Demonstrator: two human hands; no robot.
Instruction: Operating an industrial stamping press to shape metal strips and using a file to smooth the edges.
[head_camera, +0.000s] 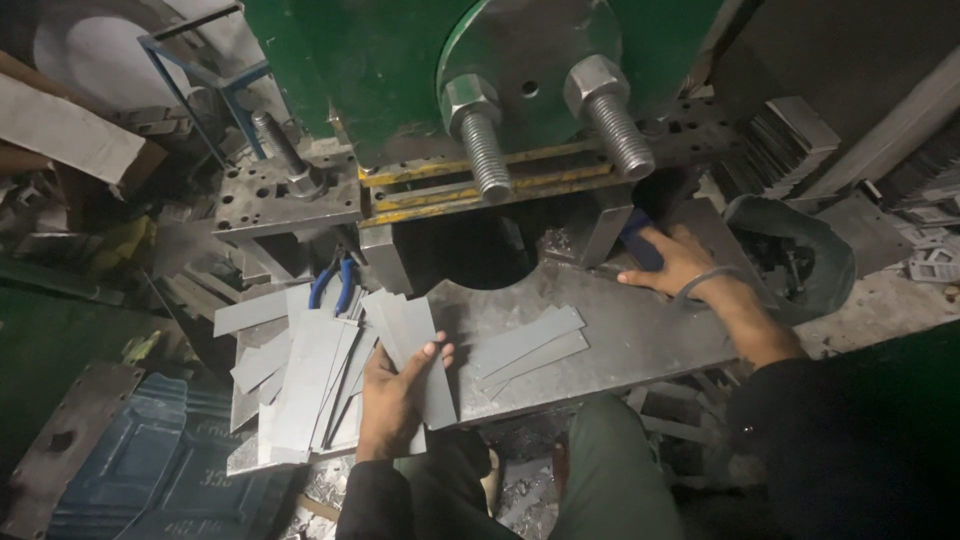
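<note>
Seen from above, a green press (530, 60) is used here as the landmark, its two large threaded bolts (490, 150) pointing down toward a steel worktop (640, 335). Below and left of the press, a loose spread of grey metal strips (300, 375) is laid over the worktop's edge, and blue-handled pliers (335, 285) are seen just above the spread, close to the press base. Below the press opening, the left hand (395, 395) is closed on a fanned stack of strips (415, 350): the stack is pinched between thumb and fingers, with the strips' upper ends projecting beyond the grip toward the press. Just right of that hand, two more strips (525, 345) are left flat on the worktop. Under the press's right side, the right hand (675, 265) is wrapped around a blue object (640, 242), what it is cannot be told. Stacked metal pieces (780, 140) are seen to the right of the press.
</note>
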